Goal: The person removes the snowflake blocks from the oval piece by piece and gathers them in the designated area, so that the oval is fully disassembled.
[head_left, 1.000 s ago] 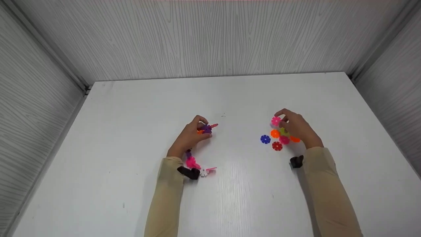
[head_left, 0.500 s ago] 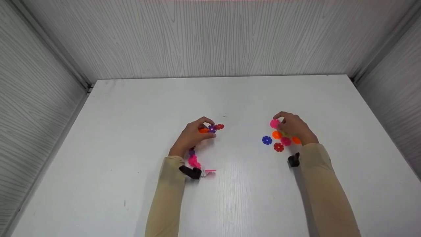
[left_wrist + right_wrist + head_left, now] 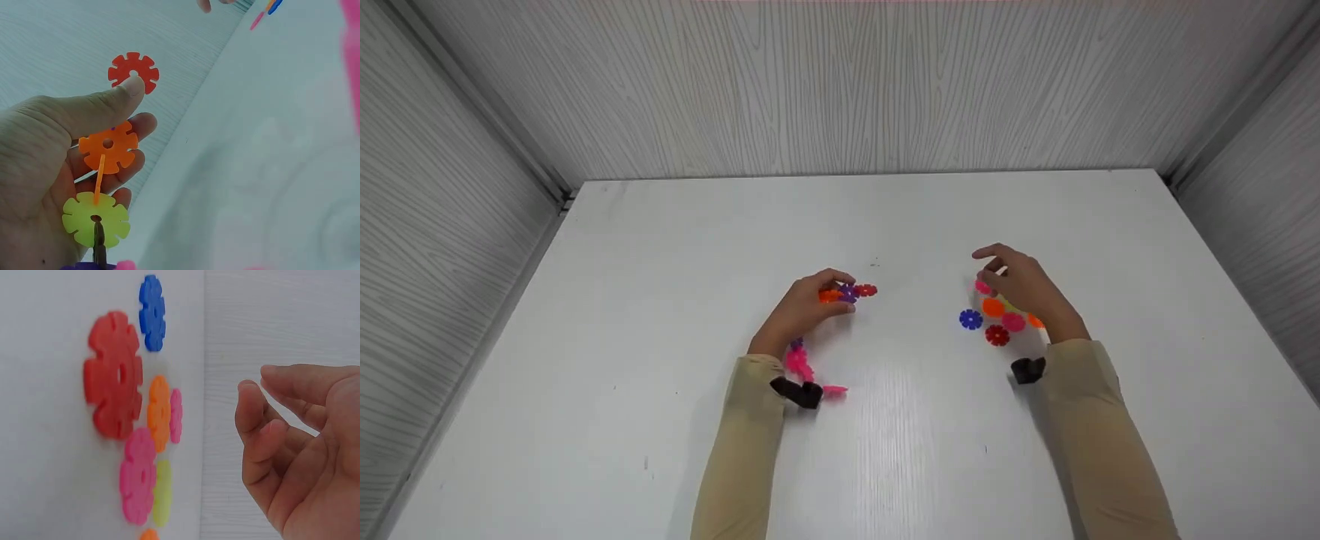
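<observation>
The far pink slotted disc (image 3: 176,417), seen between thumb and fingertip of the right hand (image 3: 1027,286) half a second earlier, had been let go and lay on the tabletop (image 3: 900,435) beside an orange disc (image 3: 159,430); that hand was parted and held nothing. The chain of interlocked discs (image 3: 119,154) was gripped near its red end between thumb and fingers of the left hand (image 3: 802,306). By this release, it was judged, the pink piece was left unjoined, with blue (image 3: 970,319) and red (image 3: 108,382) discs lying nearby.
</observation>
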Available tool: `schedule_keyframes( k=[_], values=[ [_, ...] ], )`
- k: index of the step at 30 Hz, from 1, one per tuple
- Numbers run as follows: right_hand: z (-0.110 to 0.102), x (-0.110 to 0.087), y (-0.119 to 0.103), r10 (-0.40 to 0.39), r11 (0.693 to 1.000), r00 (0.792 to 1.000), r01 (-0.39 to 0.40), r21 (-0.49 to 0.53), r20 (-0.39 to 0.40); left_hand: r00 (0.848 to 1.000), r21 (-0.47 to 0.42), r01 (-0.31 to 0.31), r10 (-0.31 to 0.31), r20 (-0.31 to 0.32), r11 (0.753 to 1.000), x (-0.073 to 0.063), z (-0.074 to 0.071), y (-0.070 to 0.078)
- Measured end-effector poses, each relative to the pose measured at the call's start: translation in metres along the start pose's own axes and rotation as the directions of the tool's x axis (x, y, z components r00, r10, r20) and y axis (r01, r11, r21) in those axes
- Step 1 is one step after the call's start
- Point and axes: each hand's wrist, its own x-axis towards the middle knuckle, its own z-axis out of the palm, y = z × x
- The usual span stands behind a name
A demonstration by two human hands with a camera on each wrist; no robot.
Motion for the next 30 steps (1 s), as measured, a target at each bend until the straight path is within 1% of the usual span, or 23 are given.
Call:
schedule_keyframes(
  k=[4, 7, 11, 15, 20, 24, 28, 30],
  values=[
    [0.011, -0.001, -0.010, -0.061, 0.996, 0.998, 0.061, 0.066, -0.003, 1.000, 0.006, 0.004, -0.004, 0.010, 1.000, 0.000, 0.000, 0.000],
    [0.019, -0.001, -0.018, -0.090, 0.992, 0.996, 0.089, 0.086, -0.001, 1.000, 0.001, 0.008, -0.008, 0.017, 1.000, -0.002, 0.000, 0.000],
    [0.027, 0.001, -0.024, -0.084, 0.993, 0.996, 0.084, 0.086, 0.002, 1.000, 0.007, 0.017, -0.017, 0.007, 1.000, -0.002, 0.001, -0.001],
    [0.038, 0.001, -0.031, -0.082, 0.992, 0.996, 0.081, 0.094, 0.014, 1.000, 0.043, 0.017, -0.017, -0.013, 0.999, -0.004, 0.002, -0.002],
    [0.051, -0.003, -0.043, -0.083, 0.993, 0.995, 0.078, 0.088, 0.061, 0.999, 0.067, 0.023, -0.021, -0.032, 0.997, -0.004, 0.006, 0.000],
    [0.064, -0.004, -0.051, -0.076, 0.995, 0.989, 0.067, 0.074, 0.128, 1.000, 0.080, 0.002, 0.000, -0.021, 0.997, -0.003, 0.012, 0.004],
    [0.072, -0.005, -0.056, -0.126, 0.990, 0.981, 0.115, 0.079, 0.147, 0.999, 0.104, -0.031, 0.032, -0.001, 0.994, -0.002, 0.016, 0.008],
    [0.074, -0.006, -0.058, -0.167, 0.984, 0.975, 0.155, 0.092, 0.148, 0.999, 0.118, -0.035, 0.035, -0.001, 0.992, -0.002, 0.017, 0.009]
  ],
)
